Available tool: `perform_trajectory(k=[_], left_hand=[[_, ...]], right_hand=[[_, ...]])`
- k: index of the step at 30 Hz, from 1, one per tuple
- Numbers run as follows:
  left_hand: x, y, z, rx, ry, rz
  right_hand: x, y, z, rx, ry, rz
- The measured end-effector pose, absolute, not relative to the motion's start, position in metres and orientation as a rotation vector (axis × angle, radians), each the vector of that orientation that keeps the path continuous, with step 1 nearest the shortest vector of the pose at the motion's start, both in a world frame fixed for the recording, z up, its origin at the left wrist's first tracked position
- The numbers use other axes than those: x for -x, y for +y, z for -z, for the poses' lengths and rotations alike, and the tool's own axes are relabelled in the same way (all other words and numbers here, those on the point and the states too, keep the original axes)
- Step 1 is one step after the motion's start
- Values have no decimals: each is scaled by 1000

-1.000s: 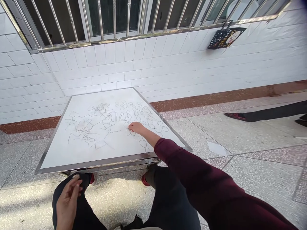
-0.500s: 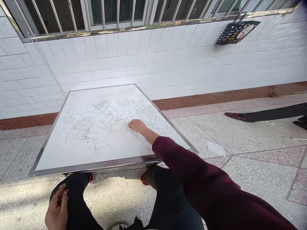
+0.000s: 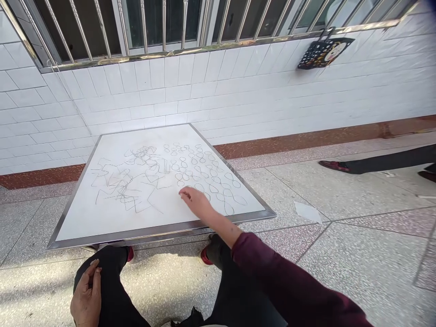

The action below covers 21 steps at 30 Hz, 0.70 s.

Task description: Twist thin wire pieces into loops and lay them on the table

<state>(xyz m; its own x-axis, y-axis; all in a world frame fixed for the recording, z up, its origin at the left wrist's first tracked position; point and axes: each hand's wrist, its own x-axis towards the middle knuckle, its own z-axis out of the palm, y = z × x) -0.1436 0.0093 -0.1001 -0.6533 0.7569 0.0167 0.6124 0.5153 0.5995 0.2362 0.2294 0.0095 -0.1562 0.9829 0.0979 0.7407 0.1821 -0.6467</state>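
Observation:
A low white-topped table [image 3: 81, 225] with a metal rim stands before my knees. Thin dark wire-like pieces lie over it: tangled, bent lengths [image 3: 124, 186] on the left, and several figure-eight loops [image 3: 214, 179] on the right. Above the tabletop, just nearer to me than the loops, is my right hand [image 3: 195, 200], its fingers curled together; whatever they may hold does not show. My left hand [image 3: 87, 290] rests by my left knee, apart from the table. Its thumb and fingertips are drawn close together, and I cannot make out anything between them.
White tiled wall and a barred window [image 3: 163, 27] rise behind the table. A patterned bag [image 3: 323, 52] hangs from the bars. On the right, another person's leg and shoe [image 3: 335, 166] extend over the speckled floor, near a white scrap [image 3: 307, 212].
My right hand has drawn back toward me from the near loops, leaving the loop by its fingertips on the table. The whole view has shifted slightly; my left hand keeps its pose.

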Motion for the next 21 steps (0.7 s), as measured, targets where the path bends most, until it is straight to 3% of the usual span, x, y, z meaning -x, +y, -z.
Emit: perform_trajectory(k=[7,21], left_hand=[[150,9,106,-1273,2440,-906],[151,13,109,-1514,2439,-1077]], right_hand=[[-211,192,19,1350,-2123,-680],[-207,371,-23,1814,-2269,-270]])
